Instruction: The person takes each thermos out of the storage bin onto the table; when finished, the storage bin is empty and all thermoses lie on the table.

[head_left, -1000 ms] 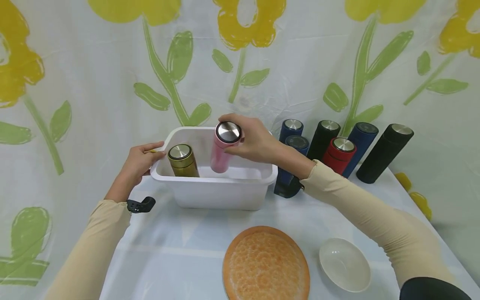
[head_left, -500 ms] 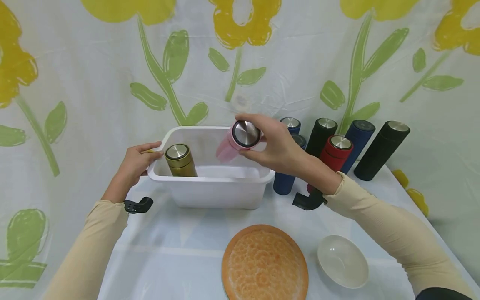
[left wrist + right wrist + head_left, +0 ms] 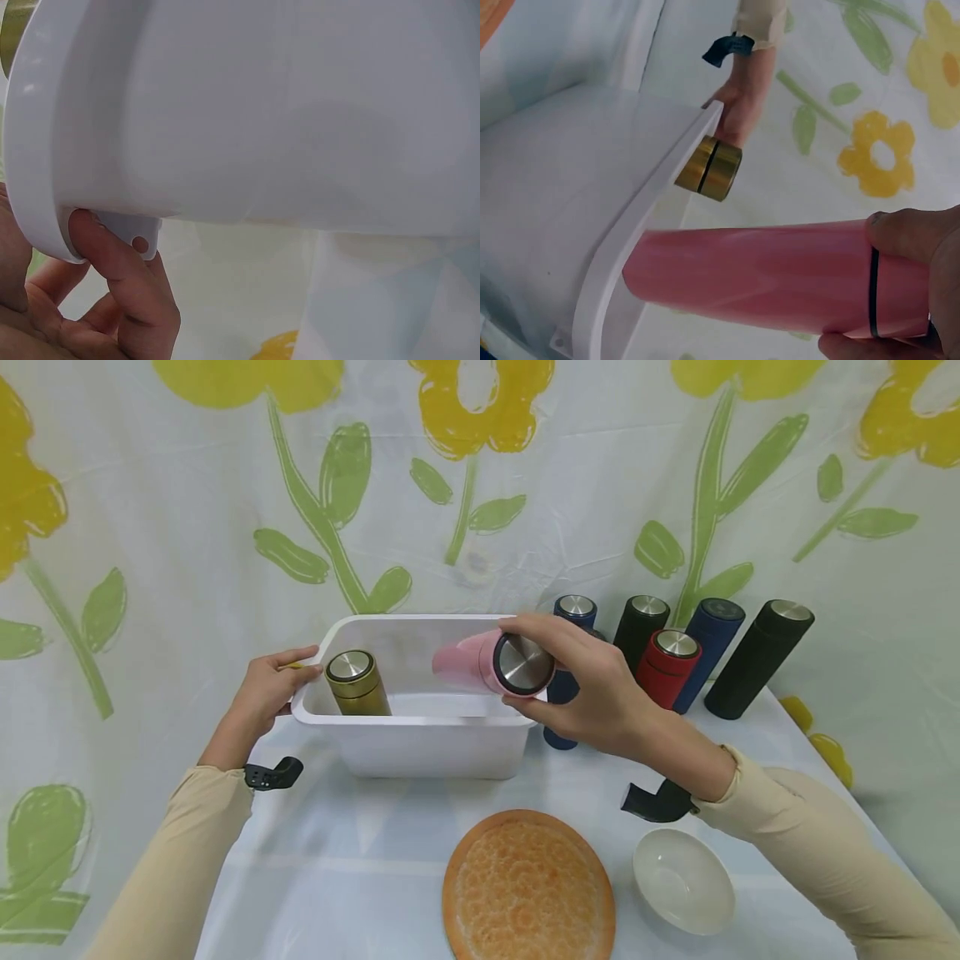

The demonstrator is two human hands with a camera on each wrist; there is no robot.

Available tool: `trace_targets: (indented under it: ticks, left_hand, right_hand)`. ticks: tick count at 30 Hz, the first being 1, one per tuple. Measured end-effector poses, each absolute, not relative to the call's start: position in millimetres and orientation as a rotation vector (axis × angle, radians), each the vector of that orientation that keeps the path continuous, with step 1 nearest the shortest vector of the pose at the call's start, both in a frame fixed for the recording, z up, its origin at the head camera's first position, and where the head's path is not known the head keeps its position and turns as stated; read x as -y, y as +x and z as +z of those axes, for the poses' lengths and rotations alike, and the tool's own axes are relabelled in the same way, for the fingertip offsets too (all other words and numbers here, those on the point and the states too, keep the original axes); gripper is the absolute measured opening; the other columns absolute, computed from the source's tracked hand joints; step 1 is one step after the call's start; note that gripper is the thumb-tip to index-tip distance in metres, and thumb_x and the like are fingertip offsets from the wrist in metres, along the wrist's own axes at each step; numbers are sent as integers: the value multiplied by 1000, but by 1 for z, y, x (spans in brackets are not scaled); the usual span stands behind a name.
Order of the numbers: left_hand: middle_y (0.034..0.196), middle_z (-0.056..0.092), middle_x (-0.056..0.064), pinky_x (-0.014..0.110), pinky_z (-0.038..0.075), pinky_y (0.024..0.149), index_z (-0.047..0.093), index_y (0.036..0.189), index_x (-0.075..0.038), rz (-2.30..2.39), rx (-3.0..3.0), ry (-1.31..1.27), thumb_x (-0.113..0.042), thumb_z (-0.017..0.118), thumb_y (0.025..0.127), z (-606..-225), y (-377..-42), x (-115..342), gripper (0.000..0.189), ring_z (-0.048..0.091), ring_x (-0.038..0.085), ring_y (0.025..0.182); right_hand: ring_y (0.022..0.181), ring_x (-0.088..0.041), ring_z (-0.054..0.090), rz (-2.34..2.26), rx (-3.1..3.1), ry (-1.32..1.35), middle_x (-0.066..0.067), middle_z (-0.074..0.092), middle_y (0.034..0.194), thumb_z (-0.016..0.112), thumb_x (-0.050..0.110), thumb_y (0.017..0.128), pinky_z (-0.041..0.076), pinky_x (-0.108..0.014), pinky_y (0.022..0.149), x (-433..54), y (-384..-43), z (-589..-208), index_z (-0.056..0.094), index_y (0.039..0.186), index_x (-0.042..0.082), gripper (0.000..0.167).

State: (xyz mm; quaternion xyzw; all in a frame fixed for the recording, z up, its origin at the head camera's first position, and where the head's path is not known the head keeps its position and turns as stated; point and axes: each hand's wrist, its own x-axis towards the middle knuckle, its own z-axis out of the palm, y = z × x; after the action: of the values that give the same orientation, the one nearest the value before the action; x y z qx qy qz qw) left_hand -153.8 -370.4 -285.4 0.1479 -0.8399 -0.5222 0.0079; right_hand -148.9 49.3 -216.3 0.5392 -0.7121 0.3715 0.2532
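In the head view a white plastic tub (image 3: 420, 747) stands on the table. My left hand (image 3: 264, 693) grips its left rim; the left wrist view shows fingers (image 3: 124, 274) curled under that edge. A gold thermos (image 3: 358, 687) leans inside the tub at the left. Above the right half of the tub, my right hand (image 3: 592, 685) holds a pink thermos (image 3: 465, 662) around its lid end. That thermos lies nearly level, its silver-topped lid toward me and to the right. From the right wrist view, its base (image 3: 641, 266) is just past the tub's rim.
Right of the tub stand several thermoses: blue ones (image 3: 562, 689), a black one (image 3: 645, 620), a red one (image 3: 667, 668), another blue (image 3: 708, 647) and a tall black one (image 3: 761, 656). A round bread-patterned mat (image 3: 528, 885) and a white bowl (image 3: 684, 883) lie in front.
My right hand has moved right and toward me, tipping the pink thermos from near upright to almost level. The left hand keeps its hold on the tub rim.
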Motion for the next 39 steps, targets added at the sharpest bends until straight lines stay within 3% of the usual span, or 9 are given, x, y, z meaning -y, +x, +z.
trace_targets:
  ticks: [8, 14, 18, 24, 31, 39]
  left_hand:
    - [152, 39, 25, 26, 54, 69, 40, 154, -12, -1615, 2635, 455, -23, 56, 102, -284, -155, 367, 55, 48, 44, 126]
    - [152, 38, 26, 26, 55, 69, 39, 154, -11, -1611, 2639, 445, -22, 56, 102, -283, -156, 366, 55, 48, 44, 126]
    - [152, 39, 26, 27, 55, 69, 39, 154, -12, -1603, 2643, 440, -22, 56, 102, -282, -157, 365, 55, 48, 45, 126]
    - [151, 39, 27, 26, 54, 69, 39, 154, -12, -1593, 2653, 445, -24, 57, 102, -281, -155, 365, 56, 48, 44, 126]
    - [151, 39, 27, 26, 55, 69, 39, 154, -11, -1597, 2653, 433, -24, 56, 102, -282, -154, 367, 57, 48, 44, 126]
    - [152, 38, 28, 26, 55, 69, 38, 155, -12, -1592, 2660, 453, -24, 56, 102, -282, -154, 368, 57, 47, 44, 126]
  right_hand:
    - [117, -24, 60, 948, 1843, 1448, -13, 62, 133, 86, 3, 71, 53, -24, 87, -71, -126, -208, 60, 132, -2, 66]
    - [116, -28, 62, 979, 1762, 1389, -17, 66, 125, 75, 32, 89, 50, -27, 93, -86, -105, -204, 65, 123, -6, 51]
    - [114, -26, 64, 1010, 1731, 1340, -20, 67, 120, 73, 37, 90, 51, -21, 90, -98, -93, -205, 66, 118, -8, 53]
    - [109, -26, 65, 1107, 1659, 1333, -27, 68, 113, 78, 31, 87, 51, -17, 84, -114, -79, -206, 66, 112, -13, 53]
    - [108, -36, 64, 1237, 1586, 1364, -34, 65, 112, 84, 18, 80, 52, -20, 85, -136, -71, -211, 63, 112, -19, 54]
    - [108, -48, 60, 1451, 1479, 1418, -44, 59, 112, 94, -4, 59, 57, -29, 80, -166, -74, -232, 56, 113, -26, 70]
